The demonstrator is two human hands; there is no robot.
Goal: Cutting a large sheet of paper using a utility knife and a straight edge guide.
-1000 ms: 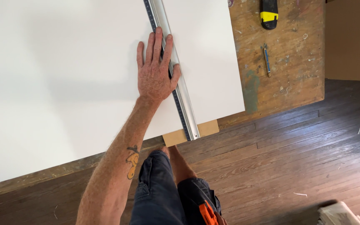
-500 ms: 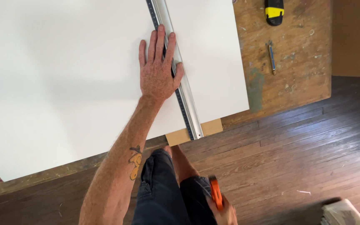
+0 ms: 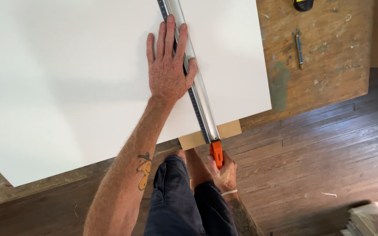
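**Straightedge pinned, knife set at the near end**

The left hand (image 3: 168,65) pressed flat, fingers spread, on the metal straightedge (image 3: 197,94) across the white board (image 3: 66,87) on the counter (image 3: 329,57). The right hand (image 3: 222,171), fingers clamped on the orange knife (image 3: 216,153), met the straightedge's end; firm downward pressure seemed key.

White board (image 3: 88,87), orange knife (image 3: 216,154) (silver ruler (image 3: 197,87)).

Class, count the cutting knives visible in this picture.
2: an orange knife in the right hand at the straightedge's near end; a yellow-and-black knife on the workbench, cut off by the frame's top.
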